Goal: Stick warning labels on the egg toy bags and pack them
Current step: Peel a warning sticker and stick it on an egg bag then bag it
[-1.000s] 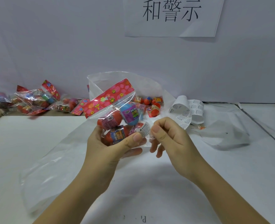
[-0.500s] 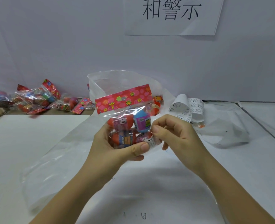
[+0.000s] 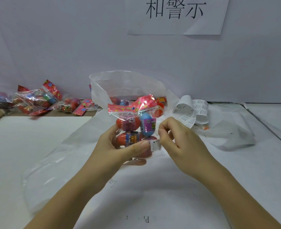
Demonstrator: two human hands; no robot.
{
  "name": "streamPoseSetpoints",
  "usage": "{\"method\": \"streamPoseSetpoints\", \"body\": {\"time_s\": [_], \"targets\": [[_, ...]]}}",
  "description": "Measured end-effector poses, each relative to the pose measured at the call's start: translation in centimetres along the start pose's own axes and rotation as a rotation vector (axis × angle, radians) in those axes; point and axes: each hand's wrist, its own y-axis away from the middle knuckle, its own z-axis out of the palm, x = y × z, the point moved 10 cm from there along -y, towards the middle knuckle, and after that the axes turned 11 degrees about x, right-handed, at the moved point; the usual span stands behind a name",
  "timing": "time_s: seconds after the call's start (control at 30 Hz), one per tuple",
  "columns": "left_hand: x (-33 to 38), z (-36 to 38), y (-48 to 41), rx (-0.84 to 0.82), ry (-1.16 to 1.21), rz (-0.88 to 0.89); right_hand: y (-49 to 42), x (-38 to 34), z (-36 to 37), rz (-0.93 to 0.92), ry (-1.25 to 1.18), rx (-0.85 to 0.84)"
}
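My left hand (image 3: pixel 115 150) grips a clear egg toy bag (image 3: pixel 131 128) with a red flowered header, held upright above the table. Red and blue eggs show inside it. A small white warning label (image 3: pixel 155 145) sits on the bag's lower right, just beside my left thumb tip. My right hand (image 3: pixel 177 142) hovers at the bag's right edge with fingers curled and thumb against forefinger; I see nothing between them. A curled strip of warning labels (image 3: pixel 191 113) lies behind my right hand.
A large clear plastic bag (image 3: pixel 101 90) stands open behind my hands with several egg toy bags (image 3: pixel 160 103) inside. More egg toy bags (image 3: pixel 37 100) are piled at the back left. Crumpled clear film (image 3: pixel 232 136) lies at right. A paper sign (image 3: pixel 174 15) hangs on the wall.
The egg toy bag has swung from tilted to upright. The label, earlier pinched against it by my right fingers, now sits flat on the bag, and my right hand has drawn slightly back.
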Motion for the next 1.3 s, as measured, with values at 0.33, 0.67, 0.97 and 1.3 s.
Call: {"method": "streamPoseSetpoints", "body": {"time_s": [0.33, 0.67, 0.97, 1.3], "targets": [[-0.3, -2.0, -0.3, 0.258, 0.253, -0.033, -0.2, 1.0, 1.0, 0.199, -0.533, 0.027], [1.5, -3.5, -0.2, 0.349, 0.175, 0.159, -0.1, 1.2, 1.5, 0.219, -0.601, -0.004], [1.1, -3.6, -0.5, 0.339, 0.116, 0.148, 0.0, 1.7, 1.6, 0.247, -0.575, 0.005], [1.5, -4.0, -1.0, 0.315, 0.093, 0.125, -0.4, 2.4, 0.8, 0.285, -0.446, 0.012]]}}
